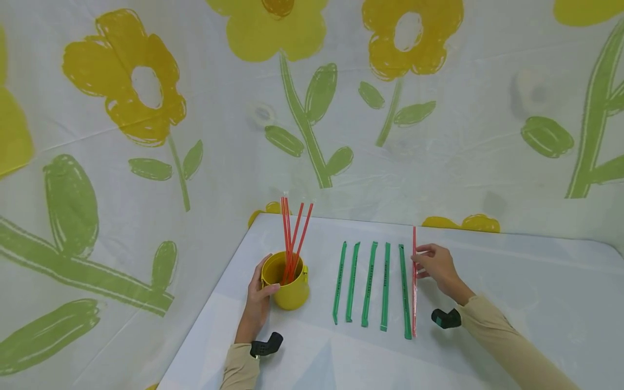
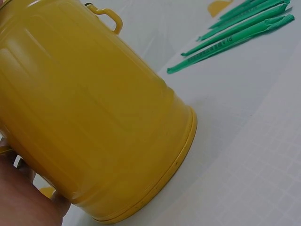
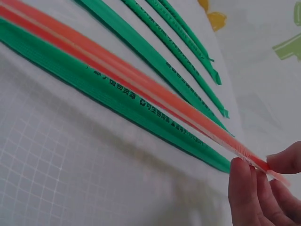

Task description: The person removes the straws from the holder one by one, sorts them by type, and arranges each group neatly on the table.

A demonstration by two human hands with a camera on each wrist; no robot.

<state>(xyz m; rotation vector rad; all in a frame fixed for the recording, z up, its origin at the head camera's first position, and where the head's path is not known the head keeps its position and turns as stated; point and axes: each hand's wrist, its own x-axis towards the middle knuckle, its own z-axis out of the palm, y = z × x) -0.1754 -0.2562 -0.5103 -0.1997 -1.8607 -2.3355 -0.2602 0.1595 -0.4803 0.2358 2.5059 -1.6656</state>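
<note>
My left hand (image 1: 259,295) grips a yellow metal can (image 1: 291,297) by its side, thumb over the rim. Several red straws (image 1: 292,238) stand in the can and lean against its rim. On the right, my right hand (image 1: 435,266) pinches one red straw (image 1: 415,292) in clear wrapping between thumb and fingers near its far end. That straw overlaps the rightmost green-wrapped straw (image 3: 155,106) in the right wrist view. Several green-wrapped straws (image 1: 369,281) lie in a row between the two hands. In the left wrist view the can (image 2: 94,113) fills much of the picture, tilted.
A pale sheet covers the table (image 1: 526,303). Behind it and to the left rises a flower-printed cloth (image 1: 219,135). Small handles (image 2: 110,19) stick out from the can's side. Both forearms wear beige sleeves (image 1: 507,341) and black wrist devices (image 1: 446,318).
</note>
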